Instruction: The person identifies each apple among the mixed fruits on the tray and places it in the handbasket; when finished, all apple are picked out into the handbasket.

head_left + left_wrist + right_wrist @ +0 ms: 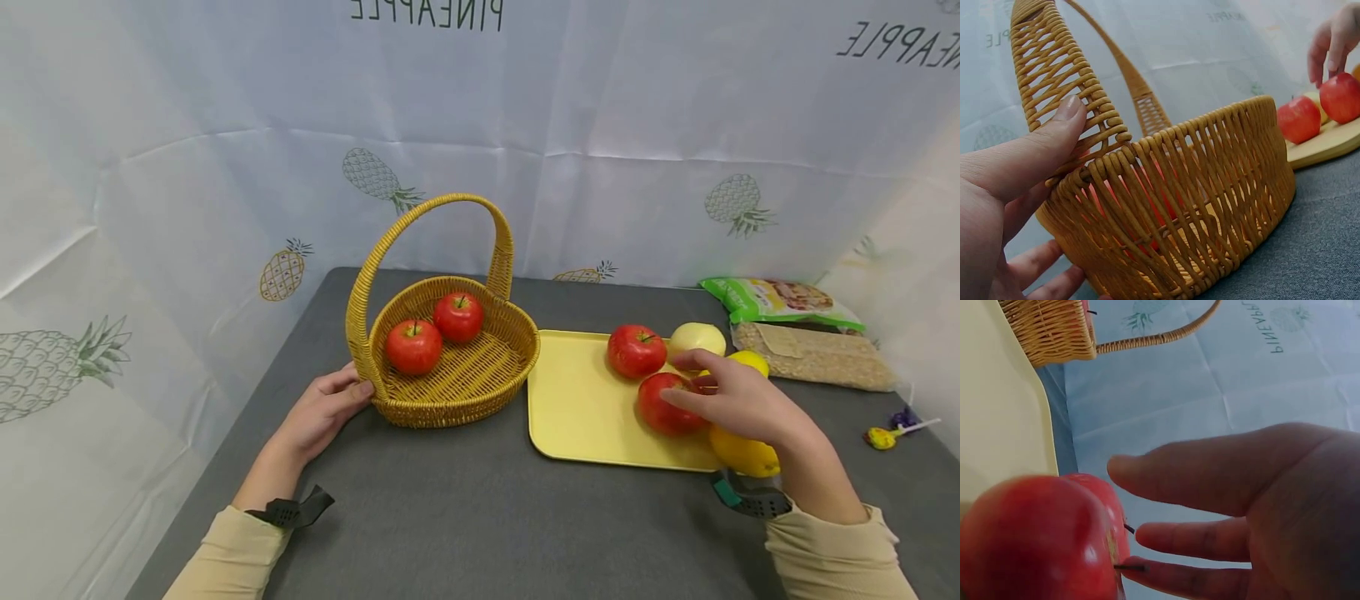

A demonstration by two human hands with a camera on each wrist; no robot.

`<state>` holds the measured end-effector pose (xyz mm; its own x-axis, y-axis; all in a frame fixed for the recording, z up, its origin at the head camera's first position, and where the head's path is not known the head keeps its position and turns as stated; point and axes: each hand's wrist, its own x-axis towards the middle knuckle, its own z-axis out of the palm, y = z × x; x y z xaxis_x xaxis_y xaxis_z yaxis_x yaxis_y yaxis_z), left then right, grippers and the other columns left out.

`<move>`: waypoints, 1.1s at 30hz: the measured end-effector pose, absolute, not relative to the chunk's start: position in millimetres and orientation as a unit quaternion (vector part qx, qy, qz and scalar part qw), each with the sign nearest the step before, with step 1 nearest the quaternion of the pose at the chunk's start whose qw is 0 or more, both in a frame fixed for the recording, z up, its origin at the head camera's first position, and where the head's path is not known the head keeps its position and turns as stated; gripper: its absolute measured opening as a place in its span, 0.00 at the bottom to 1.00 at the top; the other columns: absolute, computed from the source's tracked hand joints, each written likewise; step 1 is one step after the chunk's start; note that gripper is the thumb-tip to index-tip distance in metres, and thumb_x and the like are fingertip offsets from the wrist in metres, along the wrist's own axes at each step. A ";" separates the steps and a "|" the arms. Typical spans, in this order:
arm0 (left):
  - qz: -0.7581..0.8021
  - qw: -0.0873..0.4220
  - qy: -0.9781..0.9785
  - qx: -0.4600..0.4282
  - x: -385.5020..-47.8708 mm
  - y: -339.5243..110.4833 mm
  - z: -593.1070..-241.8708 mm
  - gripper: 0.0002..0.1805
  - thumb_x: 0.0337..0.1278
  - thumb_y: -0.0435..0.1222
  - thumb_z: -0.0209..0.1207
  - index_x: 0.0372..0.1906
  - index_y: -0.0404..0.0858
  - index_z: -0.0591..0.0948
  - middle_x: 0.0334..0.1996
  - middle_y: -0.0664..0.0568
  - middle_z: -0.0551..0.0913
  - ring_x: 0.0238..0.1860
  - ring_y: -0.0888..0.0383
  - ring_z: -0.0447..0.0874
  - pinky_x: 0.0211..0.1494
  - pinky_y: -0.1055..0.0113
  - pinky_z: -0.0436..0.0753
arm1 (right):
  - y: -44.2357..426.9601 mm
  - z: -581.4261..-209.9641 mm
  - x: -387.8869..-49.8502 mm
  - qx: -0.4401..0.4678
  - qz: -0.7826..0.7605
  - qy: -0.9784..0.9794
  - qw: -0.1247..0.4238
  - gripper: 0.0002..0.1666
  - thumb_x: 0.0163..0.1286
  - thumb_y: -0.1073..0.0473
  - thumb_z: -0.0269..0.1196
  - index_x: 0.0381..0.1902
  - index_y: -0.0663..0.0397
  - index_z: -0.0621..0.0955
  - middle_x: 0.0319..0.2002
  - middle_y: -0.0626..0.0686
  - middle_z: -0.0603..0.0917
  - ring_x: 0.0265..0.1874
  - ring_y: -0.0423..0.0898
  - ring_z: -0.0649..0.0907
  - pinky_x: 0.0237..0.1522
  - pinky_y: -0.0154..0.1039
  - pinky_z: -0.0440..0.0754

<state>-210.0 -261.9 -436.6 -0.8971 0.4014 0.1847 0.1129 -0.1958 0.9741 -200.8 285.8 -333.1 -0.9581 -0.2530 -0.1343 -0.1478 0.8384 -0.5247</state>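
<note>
A golden wicker basket [442, 412] with a tall arched handle stands on the table. Inside lie two red apples, a front one [413, 347] and a back one [459, 317]. My left hand [322, 412] rests against the basket's left end, thumb on the handle base and fingers spread along the outer wall. Over the yellow tray [577, 400], my right hand [738, 400] hovers with thumb and fingers apart around the top of a red apple [667, 408]. In the right wrist view a gap shows between thumb and apple [1035, 537]. Another red apple [636, 351] sits behind it.
A pale round fruit [697, 337] and yellow lemons [746, 452] share the tray's right side, partly hidden by my right hand. Behind them lie a green packet [787, 302] and a bag of grains [817, 357]. A lollipop [881, 437] lies at the far right.
</note>
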 end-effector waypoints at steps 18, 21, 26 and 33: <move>0.744 0.094 0.631 0.199 -209.9 -263.2 -438.0 0.14 0.78 0.30 0.51 0.57 0.33 0.84 0.73 0.48 0.66 0.69 0.64 0.67 0.64 0.67 0.76 | 273.2 -341.8 -202.2 -0.167 -0.322 0.922 0.135 0.44 0.61 0.46 0.77 0.69 0.59 0.74 0.64 0.62 0.76 0.55 0.58 0.80 0.49 0.50 0.84; 0.745 0.094 0.629 0.202 -209.8 -263.1 -437.8 0.14 0.78 0.29 0.51 0.56 0.34 0.85 0.73 0.48 0.67 0.69 0.64 0.67 0.64 0.67 0.76 | 271.1 -345.0 -203.1 -0.164 -0.323 0.922 0.139 0.44 0.62 0.44 0.76 0.69 0.57 0.74 0.63 0.60 0.77 0.54 0.57 0.79 0.48 0.47 0.82; 0.744 0.095 0.631 0.198 -209.4 -262.3 -436.5 0.14 0.78 0.30 0.52 0.58 0.31 0.83 0.75 0.46 0.63 0.70 0.65 0.65 0.65 0.67 0.76 | 265.7 -353.8 -205.6 -0.162 -0.314 0.923 0.151 0.43 0.65 0.41 0.73 0.70 0.55 0.73 0.61 0.58 0.78 0.56 0.56 0.78 0.50 0.49 0.80; 0.743 0.097 0.636 0.183 -208.8 -261.8 -435.5 0.15 0.78 0.30 0.53 0.58 0.27 0.82 0.76 0.44 0.61 0.70 0.65 0.64 0.65 0.67 0.76 | 255.5 -365.7 -209.5 -0.177 -0.311 0.922 0.149 0.40 0.69 0.39 0.68 0.70 0.53 0.73 0.61 0.56 0.78 0.55 0.52 0.78 0.52 0.50 0.80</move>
<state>-208.8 -261.8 -435.5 -0.9138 0.3779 0.1488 0.0891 -0.1710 0.9812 -209.5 255.5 -365.7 -0.8931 -0.4184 -0.1650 -0.2330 0.7442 -0.6260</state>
